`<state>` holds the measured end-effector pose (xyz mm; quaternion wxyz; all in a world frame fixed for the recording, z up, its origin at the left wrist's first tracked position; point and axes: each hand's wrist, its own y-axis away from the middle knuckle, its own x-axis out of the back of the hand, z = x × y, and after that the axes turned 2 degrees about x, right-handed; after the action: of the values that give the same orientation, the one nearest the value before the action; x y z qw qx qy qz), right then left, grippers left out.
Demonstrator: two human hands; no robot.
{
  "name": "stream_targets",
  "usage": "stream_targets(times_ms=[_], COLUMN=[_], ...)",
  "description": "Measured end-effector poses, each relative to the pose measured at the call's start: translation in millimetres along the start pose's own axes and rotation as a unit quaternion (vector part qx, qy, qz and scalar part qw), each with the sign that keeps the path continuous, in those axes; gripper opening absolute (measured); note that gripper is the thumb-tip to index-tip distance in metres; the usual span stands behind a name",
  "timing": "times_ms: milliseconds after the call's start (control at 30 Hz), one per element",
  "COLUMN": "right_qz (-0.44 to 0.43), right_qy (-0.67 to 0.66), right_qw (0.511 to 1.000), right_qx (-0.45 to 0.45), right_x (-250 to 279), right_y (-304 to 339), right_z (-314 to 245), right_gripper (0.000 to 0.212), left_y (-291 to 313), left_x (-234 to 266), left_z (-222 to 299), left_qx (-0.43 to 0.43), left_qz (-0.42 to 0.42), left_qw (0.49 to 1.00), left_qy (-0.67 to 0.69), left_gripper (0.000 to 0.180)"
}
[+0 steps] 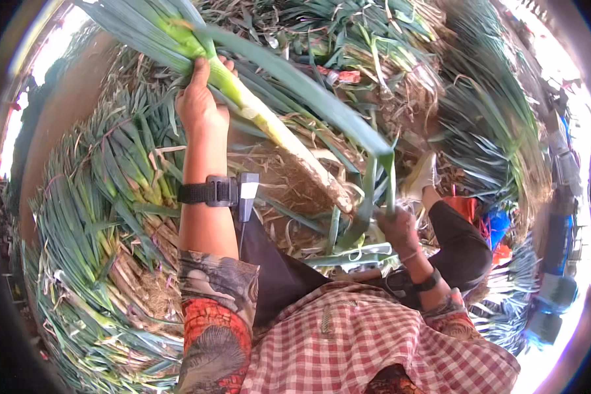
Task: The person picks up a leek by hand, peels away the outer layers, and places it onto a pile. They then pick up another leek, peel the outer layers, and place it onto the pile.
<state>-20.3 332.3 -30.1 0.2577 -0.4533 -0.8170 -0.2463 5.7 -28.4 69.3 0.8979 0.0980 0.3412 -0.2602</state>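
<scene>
My left hand is closed around a long leek, just below where its green leaves fan out. The pale stem slants down to the right, and its brown, soil-covered root end hangs over the litter between my legs. One broad leaf is drawn away from the stem and bends sharply downward toward my right hand. Slightly blurred, that hand is closed on the leaf's lower part beside the root end. Its fingertips are hard to make out. Loose leek leaves lie across my lap.
Tied bunches of leeks are heaped along the left, with another pile at the right. Dry leaves and soil cover the ground ahead. Red and blue plastic bags sit beyond my right knee.
</scene>
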Motion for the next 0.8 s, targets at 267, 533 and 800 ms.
stream_targets(times_ms=[267, 533, 800], right_qz=[-0.006, -0.083, -0.151], right_qy=[0.03, -0.062, -0.244], right_qw=[0.953, 0.981, 0.956], right_qx=[0.3, 0.166, 0.063], right_x=[-21.0, -56.4, -69.0], right_y=[-18.2, -12.4, -15.6], right_z=[-47.0, -100.8, -124.7], right_gripper=[0.052, 0.037, 0.035], left_y=[13.6, 37.2, 53.1], left_x=[8.4, -7.0, -12.1], left_z=[-3.7, -27.5, -45.6], left_qx=[-0.007, 0.116, 0.068], left_qz=[-0.021, -0.059, -0.021], left_qw=[1.0, 0.99, 0.987], left_qy=[-0.008, -0.058, -0.142], left_gripper=[0.038, 0.069, 0.048])
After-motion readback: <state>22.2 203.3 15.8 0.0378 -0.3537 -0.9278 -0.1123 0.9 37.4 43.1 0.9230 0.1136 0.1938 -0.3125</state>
